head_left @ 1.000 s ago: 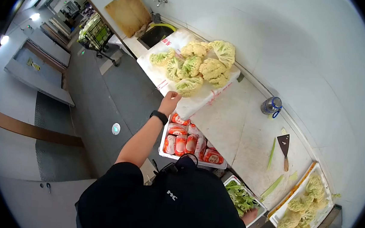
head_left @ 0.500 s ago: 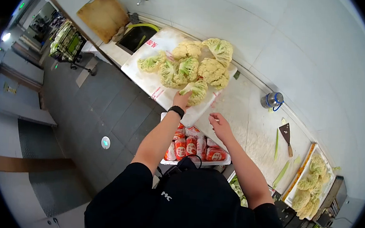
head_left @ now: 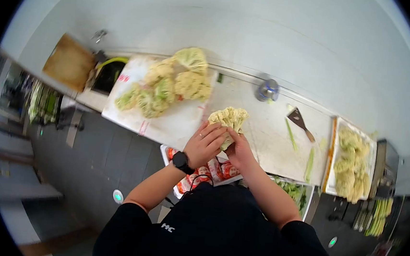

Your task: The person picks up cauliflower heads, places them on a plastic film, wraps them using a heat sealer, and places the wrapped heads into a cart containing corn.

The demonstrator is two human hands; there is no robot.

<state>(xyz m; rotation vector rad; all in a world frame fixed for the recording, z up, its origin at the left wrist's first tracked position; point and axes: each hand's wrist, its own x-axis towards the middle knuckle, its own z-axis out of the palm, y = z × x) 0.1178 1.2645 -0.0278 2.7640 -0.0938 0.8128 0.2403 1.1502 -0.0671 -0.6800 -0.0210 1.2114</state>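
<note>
Head camera looked down on a long pale surface (head_left: 267,133) set against a white wall. At its left end lay a white board (head_left: 167,122) carrying a pile of cauliflower (head_left: 170,84). At its right end a tray (head_left: 331,152) was filled with more pieces. Below the surface's front edge sat red packets (head_left: 221,168) in a crate, and to their right a bin of green trimmings (head_left: 291,188).

One cauliflower head (head_left: 229,118) was held above the surface, just right of the board and apart from the pile, florets pointing away from the person. The left hand (head_left: 205,145) was wrapped over its lower left side, fingers (head_left: 213,132) curled and grasping it. The right hand (head_left: 239,150) was clenched on its stalk end from below. Both grips appeared firm.

Judged from this, the step in hand was the manual working of a single head taken clear of the pile, most likely stripping or breaking it at the stalk. The next move would call for a steady hold by one hand while the other pulled or twisted at the base. A knife (head_left: 299,122) lay untouched well to the right, with green stalk strips (head_left: 291,135) beside it. A metal can (head_left: 267,90) stood by the wall.
</note>
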